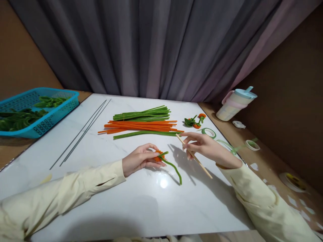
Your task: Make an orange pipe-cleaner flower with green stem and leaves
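From the head view we pinch a small orange-and-green pipe-cleaner flower (163,157) in our left hand (140,159) mid-counter, our right hand (204,146) gripping a thin wooden stick (194,156), two finished flowers (194,121) lying toward the far right edge beside many unused pipe cleaners (142,125), fingertips hiding the bloom's shape.

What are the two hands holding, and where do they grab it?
The left hand pinches the orange-and-green pipe cleaner piece at its orange end. The right hand holds the wooden stick near its upper end.
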`<state>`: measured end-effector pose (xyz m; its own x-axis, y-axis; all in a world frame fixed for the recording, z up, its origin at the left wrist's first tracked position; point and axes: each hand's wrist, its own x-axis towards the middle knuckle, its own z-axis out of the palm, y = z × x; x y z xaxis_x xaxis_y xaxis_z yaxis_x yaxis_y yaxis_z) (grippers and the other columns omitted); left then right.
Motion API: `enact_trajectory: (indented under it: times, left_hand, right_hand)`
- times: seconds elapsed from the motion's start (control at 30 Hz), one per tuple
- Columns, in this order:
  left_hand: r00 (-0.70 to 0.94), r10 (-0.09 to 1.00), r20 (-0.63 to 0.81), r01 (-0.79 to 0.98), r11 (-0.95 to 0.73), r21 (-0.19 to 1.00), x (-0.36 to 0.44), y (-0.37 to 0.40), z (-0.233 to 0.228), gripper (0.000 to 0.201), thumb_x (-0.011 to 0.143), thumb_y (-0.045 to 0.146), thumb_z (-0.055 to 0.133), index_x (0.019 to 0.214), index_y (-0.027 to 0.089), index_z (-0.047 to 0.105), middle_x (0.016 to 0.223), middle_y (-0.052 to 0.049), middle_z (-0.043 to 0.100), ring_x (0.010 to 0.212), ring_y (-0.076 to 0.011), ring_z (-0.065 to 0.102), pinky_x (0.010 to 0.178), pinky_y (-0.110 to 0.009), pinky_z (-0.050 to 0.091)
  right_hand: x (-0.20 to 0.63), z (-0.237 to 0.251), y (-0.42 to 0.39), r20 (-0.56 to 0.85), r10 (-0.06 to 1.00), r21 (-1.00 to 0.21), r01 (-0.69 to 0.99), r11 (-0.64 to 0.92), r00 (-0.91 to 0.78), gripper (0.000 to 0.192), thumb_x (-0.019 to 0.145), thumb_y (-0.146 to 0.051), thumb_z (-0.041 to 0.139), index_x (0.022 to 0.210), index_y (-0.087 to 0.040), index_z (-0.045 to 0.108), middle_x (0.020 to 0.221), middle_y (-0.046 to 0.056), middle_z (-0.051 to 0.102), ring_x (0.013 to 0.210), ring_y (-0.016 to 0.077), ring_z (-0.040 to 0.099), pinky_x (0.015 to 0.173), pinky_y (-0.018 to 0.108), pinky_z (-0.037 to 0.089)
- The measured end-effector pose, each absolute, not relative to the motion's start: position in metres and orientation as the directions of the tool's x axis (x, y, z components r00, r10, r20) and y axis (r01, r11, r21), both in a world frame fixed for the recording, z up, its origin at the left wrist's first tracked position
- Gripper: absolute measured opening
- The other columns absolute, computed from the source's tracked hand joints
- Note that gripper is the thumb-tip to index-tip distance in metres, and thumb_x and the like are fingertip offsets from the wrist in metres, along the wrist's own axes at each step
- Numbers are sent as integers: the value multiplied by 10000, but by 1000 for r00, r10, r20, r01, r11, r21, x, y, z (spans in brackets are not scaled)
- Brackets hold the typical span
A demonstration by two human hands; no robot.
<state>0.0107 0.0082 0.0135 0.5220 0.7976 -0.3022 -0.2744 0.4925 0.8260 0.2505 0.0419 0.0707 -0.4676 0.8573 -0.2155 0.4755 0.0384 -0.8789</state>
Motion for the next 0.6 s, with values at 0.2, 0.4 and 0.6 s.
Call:
enact_trajectory:
  times: [0.2,0.4,0.6]
  left_hand:
    - [253,965,-70,-255,136,957,12,8,11,371,794,305,611,1120,159,511,1044,-93,635,910,-203,642,795,-311,516]
    - [173,967,189,-107,-172,979,13,2,5,246,823,270,574,1041,166,531,1063,-75,626,910,-162,614,830,-285,491]
    - [148,946,289,9,-294,956,11,-1,-2,248,806,238,593,1029,167,509,1035,-70,618,930,-177,627,865,-313,503]
  right_hand:
    - [237,84,16,-366,709,-926,161,-342,-603,146,751,-229,626,823,-132,543,656,5,595,541,124,618,490,213,484]
    - [215,59,10,-405,596,-846,37,-532,-694,183,806,-218,588,950,-108,564,865,85,631,706,142,646,540,194,523]
    - [209,56,7,-386,626,-736,-183,-652,-677,195,820,-124,563,1011,-119,600,772,20,576,411,-11,354,299,65,281]
